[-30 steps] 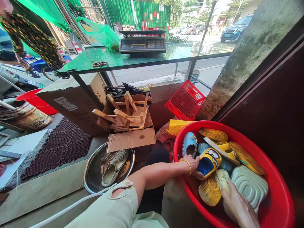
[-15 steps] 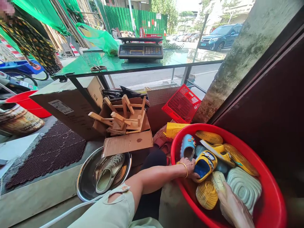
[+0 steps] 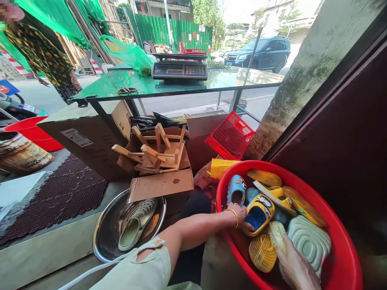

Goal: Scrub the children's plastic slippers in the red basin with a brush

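My left hand (image 3: pixel 241 217), with a bracelet at the wrist, grips the heel edge of a yellow slipper (image 3: pixel 260 211) with a blue inside and a cartoon front. In my right hand (image 3: pixel 294 257) is a scrub brush (image 3: pixel 276 233) with pale bristles, just below the slipper; its handle is hidden by my fingers. Both hands are inside a large red basin (image 3: pixel 347 245). Around them lie a light blue clog (image 3: pixel 236 190), a pale green sole (image 3: pixel 310 239), a yellow sole (image 3: pixel 262 253) and several more yellow slippers (image 3: pixel 275 194).
Left of my knee stands a metal basin (image 3: pixel 99 237) holding a grey-green clog (image 3: pixel 133 229). Ahead are a cardboard box (image 3: pixel 163 185) with an upturned wooden stool (image 3: pixel 160 153), a red crate (image 3: pixel 231 135) and a glass table (image 3: pixel 229 76) bearing a scale (image 3: pixel 179 70). A person (image 3: pixel 45 52) stands at left.
My view has shifted slightly. Both hands keep their hold on the slipper and the brush, almost in place. Outside, the blue car has moved left and the person at left has shifted a little.
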A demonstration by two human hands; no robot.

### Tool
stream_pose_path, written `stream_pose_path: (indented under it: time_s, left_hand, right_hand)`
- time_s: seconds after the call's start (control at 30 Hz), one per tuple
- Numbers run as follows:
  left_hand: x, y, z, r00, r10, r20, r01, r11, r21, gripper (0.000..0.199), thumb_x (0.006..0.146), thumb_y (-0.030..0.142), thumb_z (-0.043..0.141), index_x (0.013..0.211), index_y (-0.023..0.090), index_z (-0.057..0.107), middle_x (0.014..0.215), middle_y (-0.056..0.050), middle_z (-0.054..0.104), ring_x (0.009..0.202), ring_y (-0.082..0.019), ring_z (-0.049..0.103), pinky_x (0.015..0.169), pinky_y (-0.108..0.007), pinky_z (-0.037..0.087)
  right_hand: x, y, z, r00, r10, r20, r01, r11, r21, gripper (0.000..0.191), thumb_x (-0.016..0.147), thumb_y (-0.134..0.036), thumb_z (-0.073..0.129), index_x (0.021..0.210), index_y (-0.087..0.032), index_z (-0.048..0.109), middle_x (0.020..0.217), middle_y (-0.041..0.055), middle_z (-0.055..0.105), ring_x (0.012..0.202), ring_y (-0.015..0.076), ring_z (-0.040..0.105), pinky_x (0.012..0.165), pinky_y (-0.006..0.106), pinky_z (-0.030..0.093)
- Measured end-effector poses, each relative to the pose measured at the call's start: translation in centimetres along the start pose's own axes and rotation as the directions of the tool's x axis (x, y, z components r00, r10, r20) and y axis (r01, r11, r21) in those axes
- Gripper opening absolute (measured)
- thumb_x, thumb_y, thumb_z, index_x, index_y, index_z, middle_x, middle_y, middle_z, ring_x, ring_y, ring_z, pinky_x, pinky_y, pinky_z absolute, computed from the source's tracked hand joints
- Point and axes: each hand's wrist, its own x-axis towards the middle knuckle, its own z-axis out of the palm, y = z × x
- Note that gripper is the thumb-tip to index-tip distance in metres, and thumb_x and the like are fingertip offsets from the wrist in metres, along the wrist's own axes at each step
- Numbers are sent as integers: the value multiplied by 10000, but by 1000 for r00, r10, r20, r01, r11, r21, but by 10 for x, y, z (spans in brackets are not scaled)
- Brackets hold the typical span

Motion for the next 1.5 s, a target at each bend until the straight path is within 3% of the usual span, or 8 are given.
stream_pose_path:
  time_s: [0.47,0.67,0.8,0.93,1.13,1.23,1.33,1.5]
  left_hand:
    - [-5,-7,-12,998,-51,-46,32,934,-355,708,775,610,718,1355,239,551,1255,-101,712,1175,-314,681,944,-381,555]
    - [-8,-14,-22,969,-139,-205,-43,721,-691,593,800,406,681,1356,218,595,1134,-38,725,1048,-244,685,899,-324,553]
    - [-13,-14,-16,926,-12,-377,-247,735,-631,588,821,299,613,1397,189,579,1205,-68,680,1129,-247,631,1015,-354,504]
    - [-22,-16,-12,846,88,-525,-359,822,-442,576,859,315,580,1422,192,577,1188,-92,619,1114,-248,619,1027,-374,493]
    - [-26,-15,-10,817,435,-379,-553,777,-300,534,906,527,639,1351,232,645,1143,-90,645,1051,-241,650,980,-356,521]
    - [-16,-19,-14,816,241,-526,-425,867,-262,402,954,419,588,1300,231,664,1264,-122,638,1220,-286,609,1105,-431,455]
    - [4,-31,-19,779,-105,-618,-174,911,-375,681,844,282,698,1482,172,487,1543,-190,458,1476,-354,410,1209,-485,353]
    - [38,-51,-22,820,-497,-284,177,693,-699,958,730,219,765,1556,80,302,1450,-276,562,1298,-389,614,1046,-462,505]
  right_hand:
    - [8,6,-13,992,115,-46,-112,992,56,602,956,-471,357,1419,-146,563,942,165,787,834,351,758,752,440,579]
    - [6,-51,-46,851,206,-482,-176,978,107,676,1001,-502,389,1539,-98,458,1152,223,747,873,342,748,714,418,568]
    - [11,-91,-51,898,-57,-437,95,993,67,544,1042,-393,378,1484,-130,556,1138,172,756,965,263,740,805,318,564]
    - [11,-71,-56,870,138,-473,-134,990,41,506,1031,-343,411,1462,-160,601,1077,157,768,838,244,738,717,305,552]
    - [-1,-44,-58,837,267,-478,-219,963,154,544,1005,-374,441,1465,-124,587,1127,174,773,920,285,752,778,359,590]
    - [-4,-51,-52,875,214,-434,-171,976,136,535,1000,-368,457,1481,-162,567,1196,152,761,958,272,754,804,341,588]
    - [-8,-58,-46,921,151,-358,-119,987,111,513,1002,-334,464,1486,-189,557,1189,131,766,978,262,753,794,322,585]
    - [-9,-64,-44,957,138,-254,-115,988,105,458,1000,-277,479,1438,-214,595,1047,102,793,938,251,758,784,316,582]
